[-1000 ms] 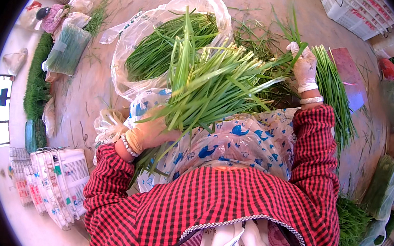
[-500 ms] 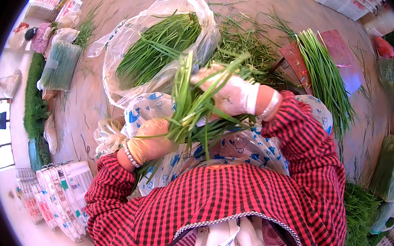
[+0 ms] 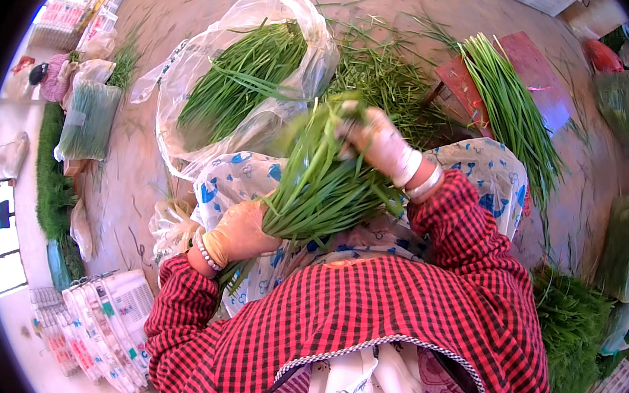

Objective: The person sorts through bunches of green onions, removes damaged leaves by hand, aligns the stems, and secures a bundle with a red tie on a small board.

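Observation:
My left hand (image 3: 239, 231), in a pale yellowish glove with a beaded bracelet at the wrist, is closed round a bunch of chives (image 3: 330, 190) above my lap. The long green leaves fan out past it to the right and upward. My right hand (image 3: 385, 146), in a thin white glove, has its fingers curled in at the upper end of the bunch. Its fingertips are smeared by motion and partly among the leaves. Beneath both hands lies a clear plastic apron (image 3: 474, 165) with blue prints, spread over my knees.
An open plastic bag (image 3: 169, 101) ahead on the left holds more chives. A heap of loose leaves (image 3: 385, 75) lies on the floor beside it. Chives (image 3: 513, 102) rest across a small red stool (image 3: 539, 66) at right. Bundled newspapers (image 3: 109, 321) stand at lower left.
My right hand has moved slightly up and right, its fingers shifting to the bunch's upper end. The leaves have turned and now spread wider. My left hand keeps its grip.

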